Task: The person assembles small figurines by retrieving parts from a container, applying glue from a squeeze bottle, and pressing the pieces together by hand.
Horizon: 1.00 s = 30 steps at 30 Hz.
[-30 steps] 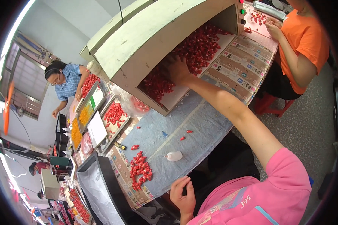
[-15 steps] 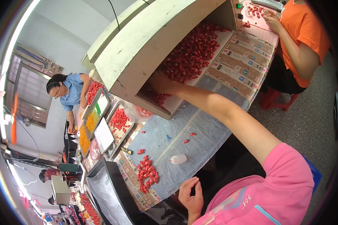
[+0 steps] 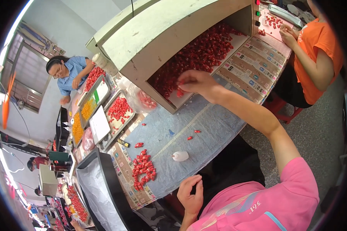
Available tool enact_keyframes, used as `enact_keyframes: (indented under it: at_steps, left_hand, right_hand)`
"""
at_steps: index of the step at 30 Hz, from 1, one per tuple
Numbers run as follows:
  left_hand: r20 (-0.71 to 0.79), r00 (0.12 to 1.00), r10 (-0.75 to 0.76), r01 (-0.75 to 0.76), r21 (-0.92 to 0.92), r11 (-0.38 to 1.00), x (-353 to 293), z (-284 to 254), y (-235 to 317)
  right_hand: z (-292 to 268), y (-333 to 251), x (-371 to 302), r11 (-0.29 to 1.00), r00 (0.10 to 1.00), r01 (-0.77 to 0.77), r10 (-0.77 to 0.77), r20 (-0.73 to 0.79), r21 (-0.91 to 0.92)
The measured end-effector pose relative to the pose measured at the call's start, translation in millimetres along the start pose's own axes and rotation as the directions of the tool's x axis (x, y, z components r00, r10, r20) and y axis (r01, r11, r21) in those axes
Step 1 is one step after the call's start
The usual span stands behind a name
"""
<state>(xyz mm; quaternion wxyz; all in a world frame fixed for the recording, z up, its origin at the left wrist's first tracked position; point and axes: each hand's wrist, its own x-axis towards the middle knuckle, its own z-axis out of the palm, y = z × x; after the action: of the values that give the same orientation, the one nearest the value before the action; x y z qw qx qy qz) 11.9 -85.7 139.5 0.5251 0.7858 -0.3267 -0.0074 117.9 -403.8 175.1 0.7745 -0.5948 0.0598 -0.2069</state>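
My right hand (image 3: 196, 82) is at the mouth of a cream metal box (image 3: 142, 50), with its fingers closed on small glossy red pieces (image 3: 180, 92). A heap of the same red pieces (image 3: 198, 54) fills the floor of the box behind it. My left hand (image 3: 190, 195) is near the table's front edge, fingers loosely curled and thumb apart, with nothing visible in it. On the blue cloth (image 3: 173, 133) stands a small white squeeze bottle (image 3: 180, 156), a little above the left hand. A cluster of red pieces (image 3: 144, 169) lies left of the bottle.
A black tray (image 3: 112, 188) lined with white sheet stands at the left. Metal trays of red (image 3: 119, 111) and yellow (image 3: 78, 127) pieces lie beyond, beside a clear bag (image 3: 140, 98). A person in blue (image 3: 75, 69) works across; another in orange (image 3: 322, 65) sits at the right.
My right hand has drawn back from inside the box to its mouth, now with red pieces in its fingers. The left hand keeps nearly the same place. The whole view has shifted slightly.
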Motion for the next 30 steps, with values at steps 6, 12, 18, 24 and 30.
enact_keyframes:
  at_steps: [6,12,18,24,30]
  left_hand:
    - [0.071,0.992,-0.107,0.127,-0.397,0.909,32,30,10]
    - [0.005,0.957,-0.291,0.212,-0.697,0.685,69,59,25]
    - [0.321,0.903,-0.285,0.421,-0.794,0.439,58,52,5]
    - [0.478,0.814,-0.329,0.552,-0.814,0.184,50,48,1]
    - [0.548,0.792,-0.271,0.579,-0.814,0.045,47,45,-2]
  right_hand:
    - [-6,-11,-105,0.943,0.996,-0.093,0.088,0.030,0.319]
    - [24,3,-161,0.960,0.986,-0.162,0.166,-0.001,0.230]
    - [25,11,-178,0.940,0.977,-0.204,0.212,0.001,0.274]
    - [28,16,-185,0.861,0.950,-0.300,0.308,0.048,0.411]
    - [22,17,-189,0.863,0.931,-0.345,0.363,0.022,0.370]
